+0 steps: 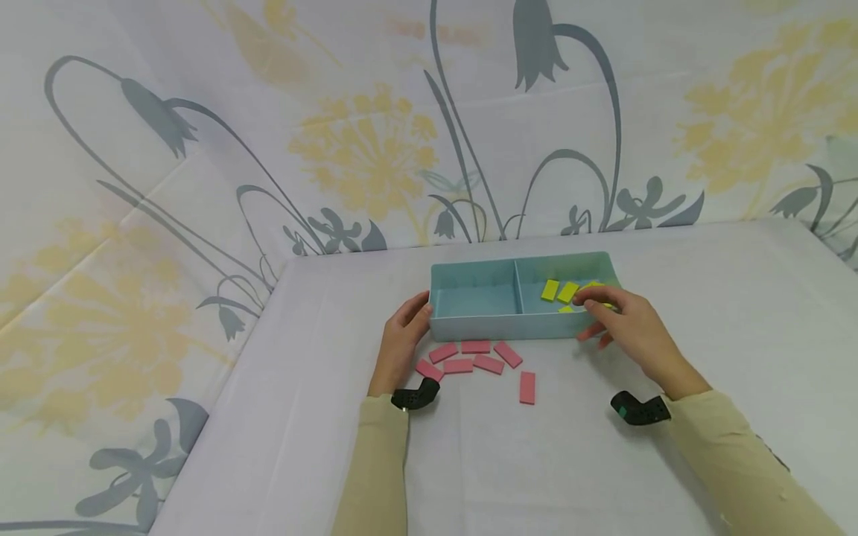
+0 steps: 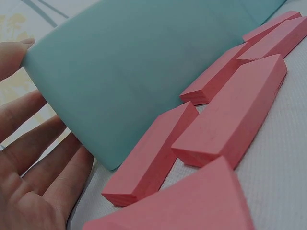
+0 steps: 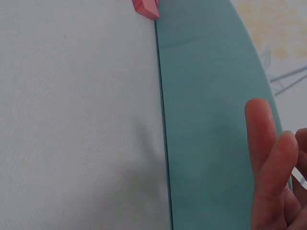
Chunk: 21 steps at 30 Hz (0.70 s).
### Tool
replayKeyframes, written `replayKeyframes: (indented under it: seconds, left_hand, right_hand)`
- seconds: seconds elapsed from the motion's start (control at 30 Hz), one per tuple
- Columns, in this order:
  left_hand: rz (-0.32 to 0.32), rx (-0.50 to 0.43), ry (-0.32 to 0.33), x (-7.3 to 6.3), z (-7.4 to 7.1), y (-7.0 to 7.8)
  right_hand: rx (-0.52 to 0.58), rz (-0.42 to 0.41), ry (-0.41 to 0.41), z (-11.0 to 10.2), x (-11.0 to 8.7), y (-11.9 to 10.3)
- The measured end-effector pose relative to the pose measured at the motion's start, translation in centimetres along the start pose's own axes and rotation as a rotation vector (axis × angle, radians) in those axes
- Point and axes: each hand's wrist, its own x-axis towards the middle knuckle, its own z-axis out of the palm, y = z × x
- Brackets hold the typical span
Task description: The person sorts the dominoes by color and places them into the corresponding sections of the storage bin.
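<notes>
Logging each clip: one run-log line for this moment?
left hand: touching tray left end | right hand: over yellow blocks, right compartment | pink blocks: on table

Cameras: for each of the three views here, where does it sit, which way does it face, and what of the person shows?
Head: worn high, faces forward and down at the teal tray, pink blocks and yellow blocks; both sleeves, left hand and right hand show.
Left wrist: low at the tray's left corner, faces along its front wall; open palm and fingers show.
Right wrist: close to the tray's front wall and the cloth; fingertips show.
Shared: the tray wall and pink blocks appear in all three.
</notes>
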Motion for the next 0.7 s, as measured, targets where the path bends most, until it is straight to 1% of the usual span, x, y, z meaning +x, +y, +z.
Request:
replayKeyframes:
  seconds: [0.1,0.23,0.37,0.43,0.5,0.57,0.67,0.7]
  left_hand:
    - [0.007,0.002,-0.002,0.0,0.0,-0.1]
    - [0.013,-0.007,-0.003,-0.1,-0.1,-0.1]
    - [0.014,-0.012,-0.004,0.0,-0.1,-0.1]
    - [0.011,-0.01,-0.004,0.0,-0.1,-0.2]
    - [0.014,-0.003,-0.001,0.0,-0.1,-0.2]
    - [0.014,0.009,0.004,0.0,-0.2,-0.2]
    - [0.019,0.021,0.004,-0.1,-0.2,0.0]
    - [0.018,0.02,0.001,-0.2,-0.2,0.1]
  right_hand:
    - [0.024,-0.019,0.014,-0.1,-0.1,-0.1]
    - [0.058,-0.056,0.053,-0.3,-0.3,-0.3]
    - [0.054,-0.137,0.127,-0.6,-0.5,-0.6]
    - [0.038,-0.168,0.188,-0.7,-0.5,-0.8]
    - [-0.009,-0.162,0.257,-0.8,-0.5,-0.9]
    - [-0.055,-0.137,0.322,-1.0,-0.5,-0.9]
    - [-0.074,-0.062,0.39,-1.1,-0.4,-0.5]
    - [-0.069,-0.05,0.398,-1.2,-0.3,-0.4]
